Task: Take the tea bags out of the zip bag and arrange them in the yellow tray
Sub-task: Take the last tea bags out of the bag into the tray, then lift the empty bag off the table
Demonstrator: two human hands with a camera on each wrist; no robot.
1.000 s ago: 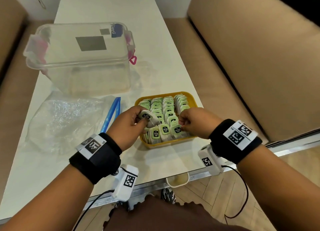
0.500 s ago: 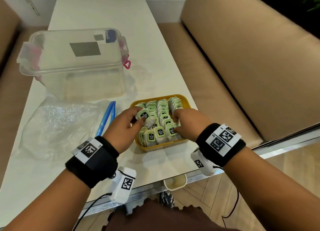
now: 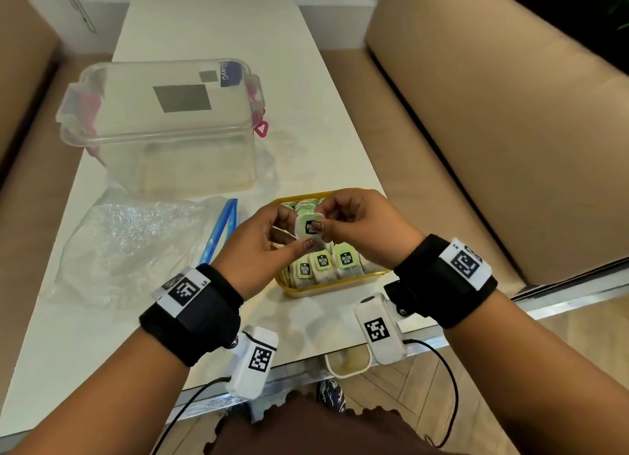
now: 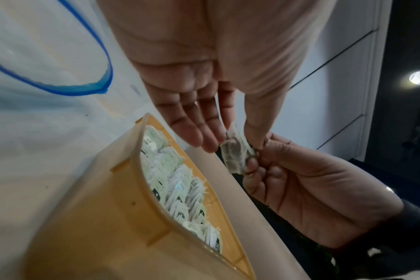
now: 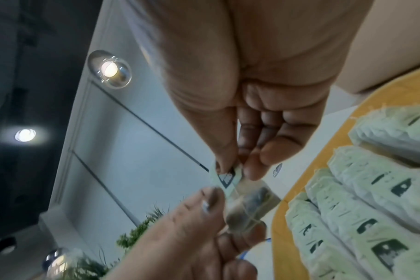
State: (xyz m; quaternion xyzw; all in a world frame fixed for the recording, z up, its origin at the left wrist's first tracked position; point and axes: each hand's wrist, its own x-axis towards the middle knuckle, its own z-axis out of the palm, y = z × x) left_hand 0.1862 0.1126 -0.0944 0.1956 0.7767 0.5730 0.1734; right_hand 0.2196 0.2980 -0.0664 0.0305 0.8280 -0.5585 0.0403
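Observation:
Both hands hold one tea bag (image 3: 308, 228) with a green tag above the yellow tray (image 3: 326, 287). My left hand (image 3: 262, 243) pinches its lower edge between thumb and forefinger. My right hand (image 3: 357, 223) pinches its upper right side. The same tea bag (image 4: 235, 155) shows between the fingers in the left wrist view, and its tag (image 5: 228, 176) shows in the right wrist view. Rows of tea bags (image 3: 323, 264) stand packed in the tray (image 4: 122, 217). The clear zip bag (image 3: 136, 240) with a blue zip strip (image 3: 219, 233) lies flat to the left of the tray.
A clear lidded plastic box (image 3: 163, 124) with pink clasps stands behind the zip bag. The white table's (image 3: 211, 22) front edge runs just under my wrists. Tan sofas (image 3: 493, 114) flank the table on both sides.
My left hand lifted its tea bag up off the tray. My right hand left the tray's front row and took hold of that same bag. The camera tilted down.

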